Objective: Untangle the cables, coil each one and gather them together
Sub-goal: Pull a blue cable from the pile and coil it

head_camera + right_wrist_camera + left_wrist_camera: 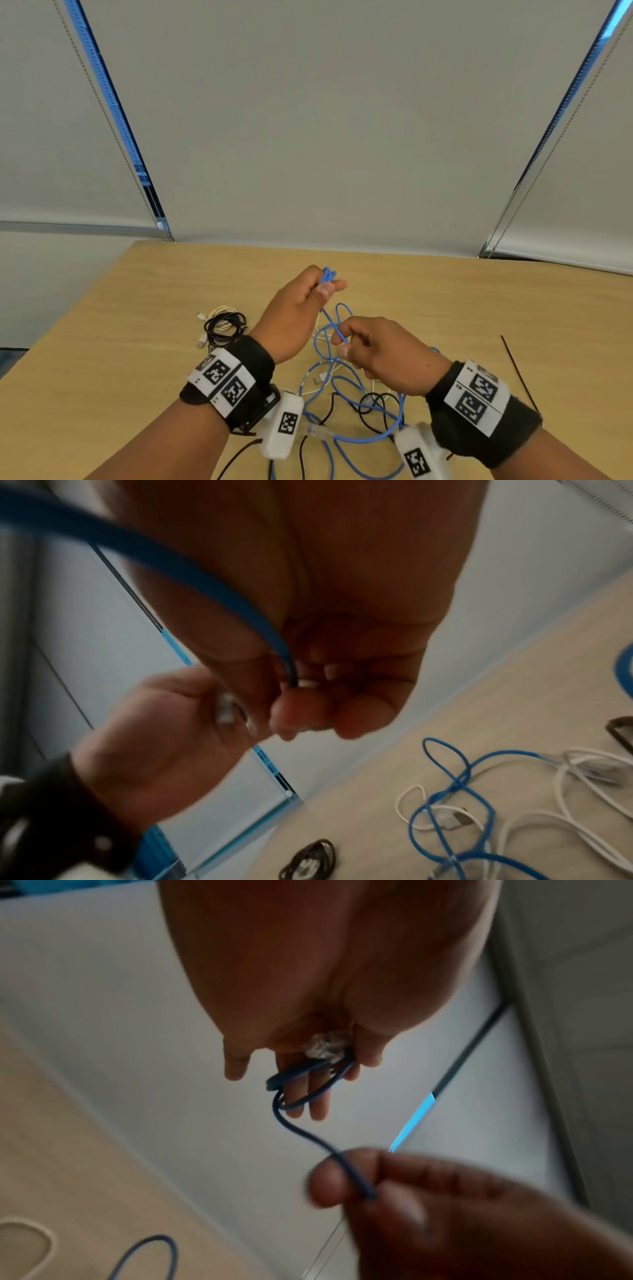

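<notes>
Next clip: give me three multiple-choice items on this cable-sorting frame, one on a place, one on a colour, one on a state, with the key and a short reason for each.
1. Where do the finished coils lie on the table?
A. left of the left hand
B. right of the right hand
C. at the far edge

2. What colour is the cable both hands hold?
A. white
B. black
C. blue

3. What is the state of the cables below the hands?
A. neatly coiled
B. loose and crossing each other
C. bound with a tie

Key:
1. A: the black and white coils sit left of the left hand.
2. C: the blue cable runs from small loops in the left hand to the pinch of the right hand.
3. B: the tangle shows blue, white and black strands overlapping.
</notes>
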{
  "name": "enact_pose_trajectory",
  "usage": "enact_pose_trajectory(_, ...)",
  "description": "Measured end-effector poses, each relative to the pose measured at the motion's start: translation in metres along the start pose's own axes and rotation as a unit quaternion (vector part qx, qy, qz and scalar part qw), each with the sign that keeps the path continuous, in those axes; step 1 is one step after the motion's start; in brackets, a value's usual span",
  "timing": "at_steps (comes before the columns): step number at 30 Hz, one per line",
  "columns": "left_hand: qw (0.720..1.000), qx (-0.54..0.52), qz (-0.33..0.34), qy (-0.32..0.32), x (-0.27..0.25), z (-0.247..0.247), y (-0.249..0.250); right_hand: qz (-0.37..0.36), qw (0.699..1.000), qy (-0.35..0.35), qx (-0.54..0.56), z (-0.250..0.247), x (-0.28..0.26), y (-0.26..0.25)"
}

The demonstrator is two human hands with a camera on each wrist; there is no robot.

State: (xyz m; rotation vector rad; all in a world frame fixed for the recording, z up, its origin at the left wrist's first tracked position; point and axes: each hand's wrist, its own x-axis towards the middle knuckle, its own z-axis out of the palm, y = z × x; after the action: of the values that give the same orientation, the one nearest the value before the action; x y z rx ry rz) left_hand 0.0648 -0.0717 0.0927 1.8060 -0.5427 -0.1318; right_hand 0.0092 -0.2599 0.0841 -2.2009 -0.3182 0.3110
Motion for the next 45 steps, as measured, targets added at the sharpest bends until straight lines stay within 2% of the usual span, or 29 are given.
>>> enact_pose_trajectory(2,0.992,0.122,0.008,-0.034,-0.003,0.005,-0.007,-0.004,0.999,-0.001,-0.036,-0.011,-0.001,-0.009)
enact_pose_trajectory(4,0.978,0.2,0.017,-0.054,-0.005,0.01,-0.011,-0.002,0.998,-0.015,-0.054,-0.023,-0.001,-0.017)
enact_pose_trajectory(7,0.959,0.271,0.001,-0.077,-0.006,0.011,-0.013,0.008,0.995,-0.066,-0.081,-0.039,-0.004,-0.023)
enact_pose_trajectory(9,0.951,0.296,-0.023,-0.09,-0.008,0.007,-0.016,0.006,0.985,-0.069,-0.159,-0.05,-0.004,-0.022)
enact_pose_trajectory(11,0.96,0.251,-0.052,-0.117,-0.011,0.004,-0.019,-0.014,0.973,-0.017,-0.231,-0.055,-0.002,-0.019)
enact_pose_trajectory(13,0.982,0.093,-0.077,-0.145,-0.015,0.005,-0.016,-0.042,0.968,0.062,-0.238,-0.052,0.001,-0.015)
enact_pose_trajectory(14,0.984,0.015,-0.081,-0.156,-0.018,0.006,-0.013,-0.055,0.969,0.096,-0.22,-0.049,0.003,-0.013)
enact_pose_trajectory(16,0.977,-0.092,-0.086,-0.17,-0.022,0.008,-0.01,-0.059,0.983,0.125,-0.122,-0.044,0.005,-0.006)
enact_pose_trajectory(18,0.971,-0.162,-0.081,-0.157,-0.026,0.009,-0.009,-0.038,0.993,0.102,0.047,-0.04,0.004,-0.002)
enact_pose_trajectory(20,0.965,-0.225,-0.084,-0.106,-0.026,0.011,-0.009,-0.026,0.98,0.071,0.182,-0.034,0.0,-0.001)
enact_pose_trajectory(22,0.955,-0.276,-0.101,-0.045,-0.023,0.011,-0.009,-0.034,0.964,0.058,0.257,-0.026,-0.001,-0.001)
enact_pose_trajectory(24,0.949,-0.293,-0.115,-0.007,-0.021,0.013,-0.011,-0.043,0.96,0.06,0.269,-0.016,0.0,0.0)
enact_pose_trajectory(26,0.951,-0.283,-0.126,0.016,-0.02,0.015,-0.014,-0.045,0.971,0.082,0.218,-0.006,0.004,0.002)
enact_pose_trajectory(30,0.954,-0.267,-0.133,0.031,-0.019,0.022,-0.014,-0.073,0.979,0.152,0.116,0.005,0.011,0.007)
enact_pose_trajectory(32,0.958,-0.254,-0.13,0.035,-0.021,0.023,-0.013,-0.089,0.978,0.16,0.1,0.003,0.012,0.006)
enact_pose_trajectory(34,0.957,-0.259,-0.122,0.036,-0.023,0.021,-0.011,-0.11,0.977,0.137,0.117,0.0,0.011,0.005)
enact_pose_trajectory(36,0.949,-0.292,-0.113,0.02,-0.026,0.017,-0.01,-0.111,0.97,0.076,0.201,-0.008,0.01,0.006)
enact_pose_trajectory(38,0.938,-0.329,-0.109,0.002,-0.03,0.015,-0.008,-0.078,0.956,0.012,0.282,-0.019,0.008,0.01)
enact_pose_trajectory(40,0.935,-0.338,-0.107,0.007,-0.031,0.011,-0.008,-0.042,0.958,0.001,0.284,-0.03,0.006,0.016)
enact_pose_trajectory(42,0.938,-0.328,-0.109,0.034,-0.029,0.006,-0.009,-0.016,0.97,0.031,0.239,-0.036,0.003,0.025)
enact_pose_trajectory(45,0.935,-0.326,-0.125,0.061,-0.026,0.0,-0.011,0.002,0.996,0.07,0.058,-0.036,0.003,0.035)
